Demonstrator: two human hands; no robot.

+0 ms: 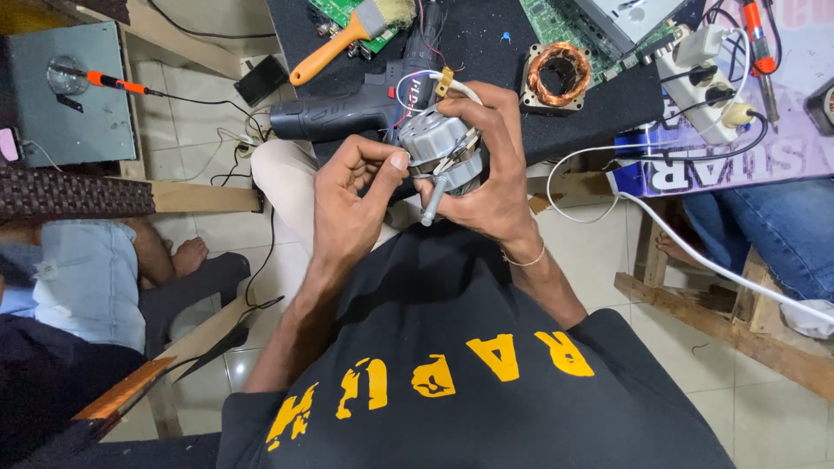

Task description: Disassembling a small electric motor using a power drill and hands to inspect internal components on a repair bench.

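1. The small grey electric motor [440, 155] sits in mid-air just above the person's lap, shaft pointing down toward the black shirt, red and white wires looping off its top.
2. The right hand [491, 174] wraps round the motor's far side, its grip closed on the housing; a thin bracelet shows at that wrist.
3. The left hand [352, 204] comes in from the near side, thumb and forefinger pinched against the housing's edge, so both grips are closed on the motor.
4. As for progress, I would judge the motor is out of whatever it belongs to and being worked on by hand; its casing looks whole, and nothing I can see says it is finished.
5. Just beyond the grip lies a black power drill [360, 102] on the dark worktop [599, 104].
6. Farther out: an orange-handled brush [347, 36], a copper coil [559, 71], a white power strip [708, 82].
7. Off to the side of the left grip, another person's bare foot [184, 256] rests on the tiled floor.
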